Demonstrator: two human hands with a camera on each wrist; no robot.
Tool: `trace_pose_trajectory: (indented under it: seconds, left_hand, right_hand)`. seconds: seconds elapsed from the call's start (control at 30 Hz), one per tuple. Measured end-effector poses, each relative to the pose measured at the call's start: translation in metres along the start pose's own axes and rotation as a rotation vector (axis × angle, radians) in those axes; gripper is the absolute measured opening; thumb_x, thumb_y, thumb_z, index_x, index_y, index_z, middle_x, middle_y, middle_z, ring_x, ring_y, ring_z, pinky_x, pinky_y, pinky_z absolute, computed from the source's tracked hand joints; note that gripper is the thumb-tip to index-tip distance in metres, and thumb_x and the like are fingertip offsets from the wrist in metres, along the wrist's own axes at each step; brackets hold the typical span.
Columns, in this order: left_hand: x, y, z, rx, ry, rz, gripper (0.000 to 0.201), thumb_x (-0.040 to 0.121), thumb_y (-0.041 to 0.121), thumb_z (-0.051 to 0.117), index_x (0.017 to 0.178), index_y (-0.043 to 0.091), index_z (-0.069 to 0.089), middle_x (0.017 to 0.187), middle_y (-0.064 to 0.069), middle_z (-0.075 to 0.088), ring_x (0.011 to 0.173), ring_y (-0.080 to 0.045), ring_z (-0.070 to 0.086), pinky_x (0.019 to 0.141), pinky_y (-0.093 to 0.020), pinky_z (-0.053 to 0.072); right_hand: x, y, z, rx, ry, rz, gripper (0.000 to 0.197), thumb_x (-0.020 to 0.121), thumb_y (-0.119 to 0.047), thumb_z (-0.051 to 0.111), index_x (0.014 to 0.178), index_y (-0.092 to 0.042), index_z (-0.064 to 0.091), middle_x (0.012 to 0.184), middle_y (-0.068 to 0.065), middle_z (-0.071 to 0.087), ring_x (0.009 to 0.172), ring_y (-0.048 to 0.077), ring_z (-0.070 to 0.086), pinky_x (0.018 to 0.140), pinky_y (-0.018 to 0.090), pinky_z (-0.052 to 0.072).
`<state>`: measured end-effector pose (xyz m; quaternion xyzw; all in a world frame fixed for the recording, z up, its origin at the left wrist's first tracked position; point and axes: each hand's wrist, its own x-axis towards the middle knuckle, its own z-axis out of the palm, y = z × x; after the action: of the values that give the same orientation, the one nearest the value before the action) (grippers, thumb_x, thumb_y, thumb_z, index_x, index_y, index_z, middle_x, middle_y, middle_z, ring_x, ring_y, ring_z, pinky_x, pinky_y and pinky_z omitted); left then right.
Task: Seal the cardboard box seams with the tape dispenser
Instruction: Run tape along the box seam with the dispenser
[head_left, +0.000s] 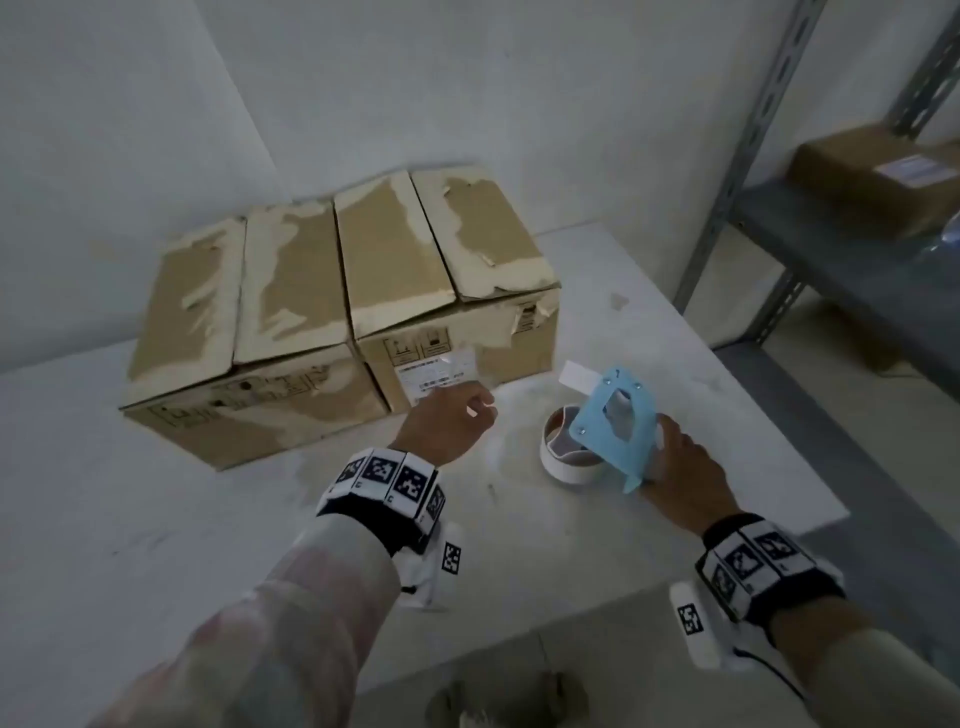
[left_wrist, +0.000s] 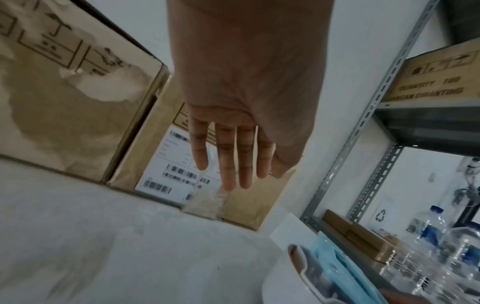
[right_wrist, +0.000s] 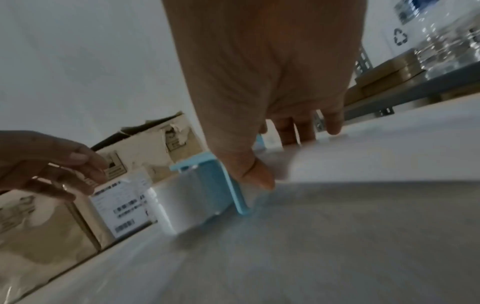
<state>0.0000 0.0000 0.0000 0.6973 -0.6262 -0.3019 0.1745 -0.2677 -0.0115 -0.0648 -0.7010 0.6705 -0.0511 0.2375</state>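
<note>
Two worn cardboard boxes stand side by side on the white table (head_left: 156, 519): the left box (head_left: 234, 322) and the right box (head_left: 441, 260). The right box has a white shipping label (head_left: 441, 371) on its front. My left hand (head_left: 452, 421) reaches to that front with straight fingers (left_wrist: 228, 164) over the label (left_wrist: 161, 164). A strip of clear tape (left_wrist: 207, 201) lies low on the box face below my fingertips. The blue tape dispenser (head_left: 613, 431) with its white roll (head_left: 561, 465) stands on the table to the right. My right hand (head_left: 685, 473) holds it, thumb (right_wrist: 257, 174) against the blue frame (right_wrist: 207, 185).
A grey metal shelf rack (head_left: 831, 249) stands at the right with a cardboard box (head_left: 872, 176) on it and water bottles (left_wrist: 441, 246) lower down. White walls close the back and left. The table's right edge (head_left: 779, 535) runs close to my right wrist.
</note>
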Motion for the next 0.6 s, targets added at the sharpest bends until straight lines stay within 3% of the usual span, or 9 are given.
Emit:
trace_pose_trajectory:
  seconds: [0.13, 0.27, 0.37, 0.47, 0.53, 0.6]
  left_hand:
    - [0.001, 0.006, 0.017, -0.009, 0.009, -0.107, 0.021, 0.088, 0.028, 0.054, 0.104, 0.017, 0.062, 0.102, 0.004, 0.063, 0.098, -0.017, 0.059, 0.086, -0.030, 0.046]
    - [0.002, 0.009, 0.023, 0.000, 0.023, -0.150, 0.022, 0.088, 0.028, 0.055, 0.105, 0.017, 0.062, 0.103, 0.003, 0.061, 0.095, -0.015, 0.055, 0.083, -0.025, 0.042]
    - [0.000, 0.010, 0.021, -0.033, 0.051, -0.151, 0.022, 0.089, 0.026, 0.054, 0.107, 0.015, 0.062, 0.098, 0.006, 0.059, 0.094, -0.015, 0.056, 0.083, -0.026, 0.043]
    - [-0.003, 0.011, 0.016, -0.106, 0.128, -0.166, 0.020, 0.090, 0.024, 0.054, 0.105, 0.015, 0.063, 0.094, 0.006, 0.059, 0.090, -0.013, 0.056, 0.077, -0.024, 0.043]
    - [-0.007, 0.008, 0.012, -0.157, 0.182, -0.166, 0.019, 0.090, 0.022, 0.052, 0.104, 0.014, 0.063, 0.094, 0.004, 0.060, 0.089, -0.013, 0.057, 0.076, -0.021, 0.040]
    - [-0.013, 0.005, 0.008, -0.220, 0.227, -0.170, 0.018, 0.091, 0.019, 0.051, 0.104, 0.013, 0.063, 0.093, 0.002, 0.061, 0.087, -0.015, 0.059, 0.072, -0.020, 0.042]
  right_hand:
    - [0.006, 0.014, 0.005, 0.160, -0.023, -0.082, 0.086, 0.074, -0.015, 0.069, 0.141, -0.013, 0.016, 0.127, 0.021, 0.049, 0.111, 0.037, 0.052, 0.090, 0.047, 0.046]
    - [0.008, 0.016, -0.008, 0.163, 0.013, -0.205, 0.076, 0.075, -0.014, 0.067, 0.137, -0.012, 0.024, 0.122, 0.019, 0.053, 0.104, 0.036, 0.055, 0.075, 0.037, 0.046]
    - [0.004, 0.013, -0.024, 0.262, 0.028, -0.258, 0.072, 0.076, -0.015, 0.068, 0.134, -0.011, 0.027, 0.101, 0.007, 0.058, 0.092, 0.031, 0.059, 0.062, 0.028, 0.042]
    - [0.000, 0.005, -0.050, 0.395, 0.009, -0.309, 0.067, 0.076, -0.008, 0.067, 0.130, -0.010, 0.028, 0.077, -0.011, 0.045, 0.069, 0.016, 0.054, 0.053, 0.018, 0.038]
    - [-0.002, -0.004, -0.068, 0.469, -0.036, -0.379, 0.065, 0.076, -0.005, 0.067, 0.128, -0.013, 0.028, 0.078, -0.006, 0.046, 0.064, 0.011, 0.054, 0.051, 0.014, 0.043]
    - [-0.005, -0.013, -0.084, 0.534, -0.103, -0.444, 0.066, 0.075, -0.007, 0.069, 0.125, -0.024, 0.029, 0.084, 0.000, 0.053, 0.068, 0.014, 0.059, 0.058, 0.014, 0.047]
